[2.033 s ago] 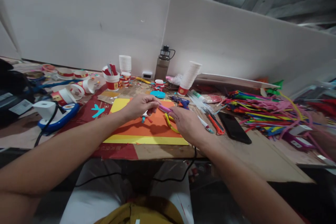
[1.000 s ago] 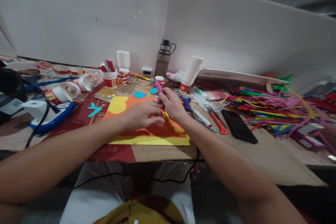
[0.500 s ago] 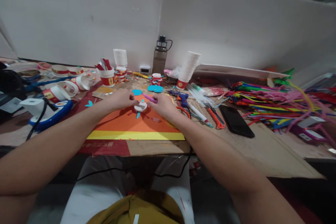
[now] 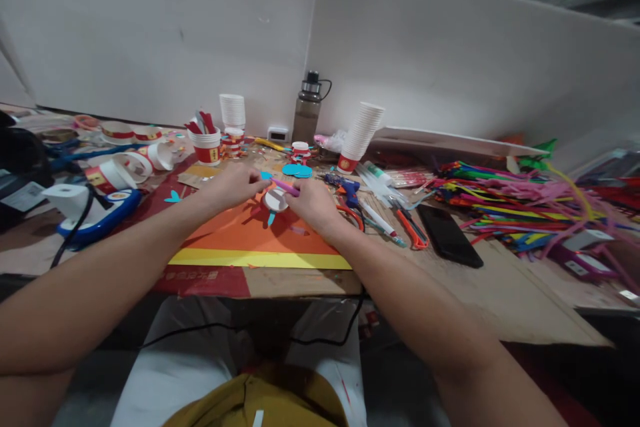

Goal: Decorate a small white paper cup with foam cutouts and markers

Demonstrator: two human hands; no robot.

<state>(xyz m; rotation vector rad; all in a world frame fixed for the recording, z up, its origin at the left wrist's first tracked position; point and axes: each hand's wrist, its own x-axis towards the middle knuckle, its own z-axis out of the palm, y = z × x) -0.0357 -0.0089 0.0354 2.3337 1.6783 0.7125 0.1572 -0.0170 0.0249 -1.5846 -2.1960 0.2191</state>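
Note:
My right hand is closed around a purple pen, which points left toward my other hand. My left hand has its fingers pressed together at the pen's far end, beside a blue paper piece; what they pinch is too small to make out. Just below the pen, between both hands, is a small white-topped round paper piece with a blue strip and reddish strips sticking out. Under it lie orange paper and yellow paper. Blue paper discs lie beyond my right hand.
A finished-looking cup figure, a bottle and stacked paper cups stand behind. To the right are a glue gun, an orange cutter, a phone and many pipe cleaners. Cut cups lie left.
My left hand has shifted from the white-topped piece up to the pen's end. The piece sits slightly farther right and looks turned. The pen stays in my right hand.

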